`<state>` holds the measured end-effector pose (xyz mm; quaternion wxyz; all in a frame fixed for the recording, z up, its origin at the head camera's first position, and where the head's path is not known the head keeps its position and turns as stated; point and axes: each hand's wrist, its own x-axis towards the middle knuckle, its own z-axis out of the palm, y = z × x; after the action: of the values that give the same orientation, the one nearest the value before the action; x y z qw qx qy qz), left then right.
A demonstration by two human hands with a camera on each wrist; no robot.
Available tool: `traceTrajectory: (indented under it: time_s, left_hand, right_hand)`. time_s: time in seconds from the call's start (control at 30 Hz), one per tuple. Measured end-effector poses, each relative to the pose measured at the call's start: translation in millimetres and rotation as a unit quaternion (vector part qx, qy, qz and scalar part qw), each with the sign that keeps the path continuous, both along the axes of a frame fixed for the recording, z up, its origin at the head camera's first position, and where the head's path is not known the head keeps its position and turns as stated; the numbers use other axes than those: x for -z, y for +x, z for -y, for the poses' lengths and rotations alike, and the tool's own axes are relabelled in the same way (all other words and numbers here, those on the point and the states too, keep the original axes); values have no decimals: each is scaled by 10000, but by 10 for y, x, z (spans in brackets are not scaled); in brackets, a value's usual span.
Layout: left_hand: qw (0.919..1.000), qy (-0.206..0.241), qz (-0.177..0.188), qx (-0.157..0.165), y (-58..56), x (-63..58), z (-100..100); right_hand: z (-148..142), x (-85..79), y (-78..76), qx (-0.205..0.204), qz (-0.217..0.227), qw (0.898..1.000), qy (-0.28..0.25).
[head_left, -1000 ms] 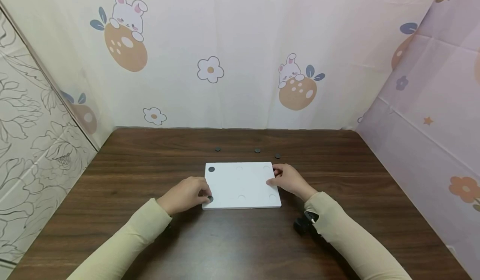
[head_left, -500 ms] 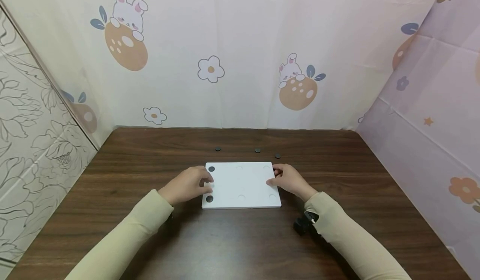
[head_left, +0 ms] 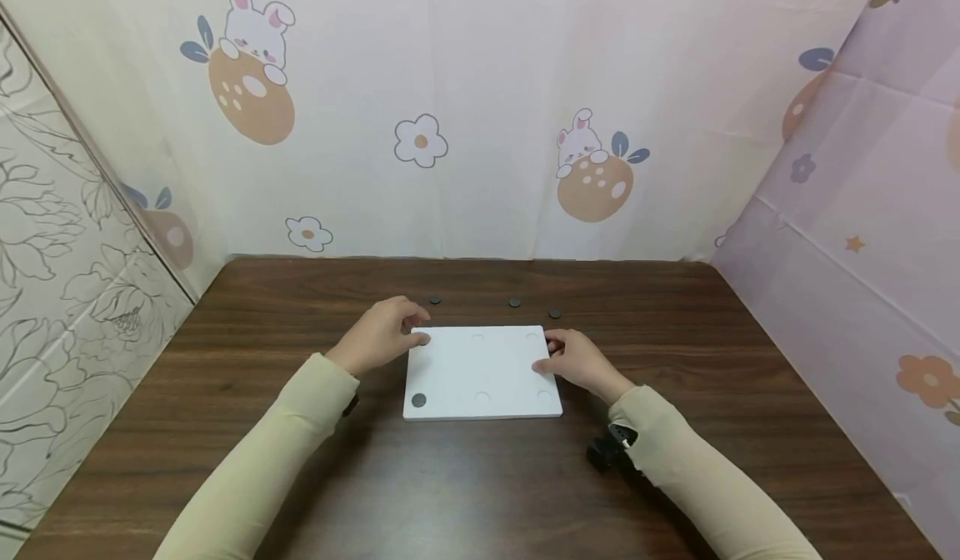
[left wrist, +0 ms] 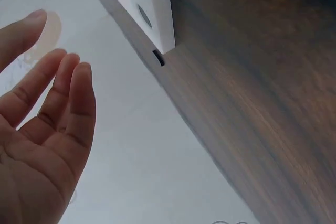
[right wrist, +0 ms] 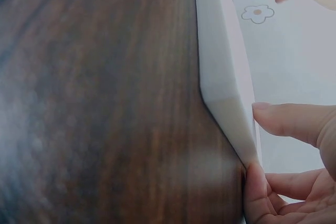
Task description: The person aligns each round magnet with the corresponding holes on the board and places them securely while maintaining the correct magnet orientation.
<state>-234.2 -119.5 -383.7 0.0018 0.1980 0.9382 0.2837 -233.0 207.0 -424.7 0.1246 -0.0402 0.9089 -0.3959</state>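
A flat white board [head_left: 480,368] with shallow round recesses lies on the table. One dark disc [head_left: 419,400] fills the recess at its near left corner. Another dark disc [left wrist: 144,16] sits at the far left corner, hidden under the left hand in the head view. My left hand [head_left: 382,332] hovers over that corner, thumb and fingers spread and nothing between them. The right hand [head_left: 577,363] grips the board's right edge, its thumb [right wrist: 283,121] on top and its fingers [right wrist: 257,190] against the side.
Behind the board, three loose dark discs lie on the brown wooden table [head_left: 480,493]: a left disc [head_left: 435,299], a middle disc [head_left: 514,302] and a right disc [head_left: 554,313]. A patterned curtain [head_left: 480,193] hangs behind the table's far edge.
My left hand has lifted off the near left disc and moved away along the board's left side to the far corner. The right hand and the board stay in place.
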Motion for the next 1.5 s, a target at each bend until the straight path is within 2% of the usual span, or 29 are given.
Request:
traceTrajectory:
  time_s: [0.2, 0.5, 0.77, 1.0, 1.5]
  left_hand:
    - [9992, 280, -29, -279, -141, 12, 3]
    - [9976, 397, -107, -563, -304, 15, -10]
    - [9969, 186, 11, -759, -481, 97, -36]
    - [9965, -167, 143, -802, -609, 179, -91]
    - [9947, -776, 164, -647, -753, 205, -220]
  right_hand:
    - [16, 2, 5, 23, 28, 10000, 29]
    - [18, 31, 0, 25, 19, 10000, 72]
    - [0, 30, -2, 22, 19, 10000, 71]
    - [-14, 28, -2, 16, -11, 10000, 22]
    - [13, -18, 15, 22, 22, 10000, 80]
